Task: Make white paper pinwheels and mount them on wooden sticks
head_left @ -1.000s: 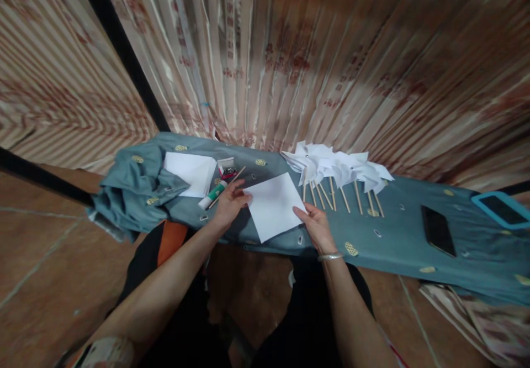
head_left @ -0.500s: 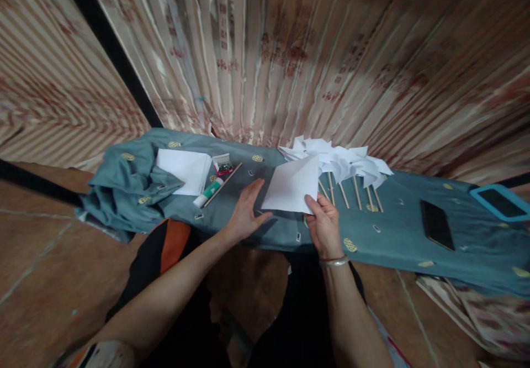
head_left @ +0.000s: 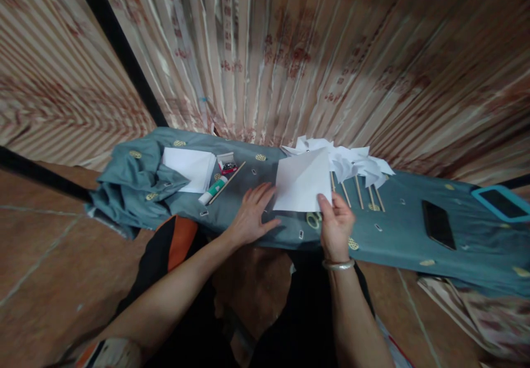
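Observation:
A white sheet of paper [head_left: 301,183] is tilted up above the cloth. My right hand [head_left: 336,219] pinches its lower right corner between thumb and fingers. At the sheet's left edge, my left hand [head_left: 253,213] has its fingers spread and holds nothing; whether its fingertips touch the paper I cannot tell. Partly covered by the sheet, a pale green ring-shaped thing [head_left: 313,220] lies on the cloth. Behind the paper are several white paper pinwheels [head_left: 356,161] on thin wooden sticks [head_left: 359,192], some of them hidden by it.
Left of my hands lie a wooden stick [head_left: 227,183], a green-and-white glue stick [head_left: 212,190], a small open red-and-white box [head_left: 227,163] of small metal pieces and a paper stack [head_left: 188,169]. A black phone [head_left: 438,224] and a blue-framed device [head_left: 501,202] rest rightward on the grey-green cloth [head_left: 397,241].
My right hand has drawn the sheet slightly to the right and turned it more squarely. More of the pale green ring shows beneath. My left hand has shifted a little right, still spread.

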The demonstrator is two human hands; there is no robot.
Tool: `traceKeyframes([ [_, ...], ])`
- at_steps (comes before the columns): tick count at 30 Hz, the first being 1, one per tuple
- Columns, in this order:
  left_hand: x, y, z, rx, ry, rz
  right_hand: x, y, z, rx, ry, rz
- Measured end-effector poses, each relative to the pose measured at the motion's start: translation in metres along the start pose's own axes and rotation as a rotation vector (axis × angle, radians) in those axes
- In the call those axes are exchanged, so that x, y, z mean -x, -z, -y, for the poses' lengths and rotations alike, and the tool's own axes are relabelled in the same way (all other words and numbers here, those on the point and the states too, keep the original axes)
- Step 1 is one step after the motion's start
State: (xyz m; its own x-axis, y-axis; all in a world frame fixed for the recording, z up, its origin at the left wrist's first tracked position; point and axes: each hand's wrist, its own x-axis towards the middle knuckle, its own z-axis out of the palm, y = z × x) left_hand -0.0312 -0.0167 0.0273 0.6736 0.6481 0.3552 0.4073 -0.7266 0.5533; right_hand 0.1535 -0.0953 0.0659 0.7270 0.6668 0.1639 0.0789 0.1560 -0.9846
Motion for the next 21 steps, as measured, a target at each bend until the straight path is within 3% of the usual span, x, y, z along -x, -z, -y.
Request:
traceKeyframes([
  [1,0.001,0.000,0.001,0.020,-0.013,-0.027,-0.002,0.006,0.002,0.092,0.091,-0.059],
  [3,0.001,0.001,0.003,0.043,-0.034,-0.102,-0.002,0.013,0.005,0.324,0.243,-0.051],
  [6,0.001,0.002,0.005,0.023,-0.053,-0.218,0.008,0.008,0.004,0.607,0.462,0.209],
  [9,0.002,0.003,0.004,-0.079,-0.067,-0.265,0.026,-0.011,-0.003,0.723,0.560,0.572],
  [11,0.003,0.005,0.004,-0.147,-0.081,-0.213,0.035,-0.022,-0.007,0.742,0.568,0.728],
  [13,0.006,0.009,0.007,-0.174,-0.083,-0.116,0.039,-0.026,-0.012,0.725,0.542,0.775],
  [17,0.012,0.017,0.022,-0.161,-0.006,0.007,0.030,-0.022,-0.021,0.624,0.397,0.695],
  [21,0.017,0.014,0.038,-0.127,0.046,-0.013,0.014,-0.017,-0.035,0.488,0.243,0.555],
])
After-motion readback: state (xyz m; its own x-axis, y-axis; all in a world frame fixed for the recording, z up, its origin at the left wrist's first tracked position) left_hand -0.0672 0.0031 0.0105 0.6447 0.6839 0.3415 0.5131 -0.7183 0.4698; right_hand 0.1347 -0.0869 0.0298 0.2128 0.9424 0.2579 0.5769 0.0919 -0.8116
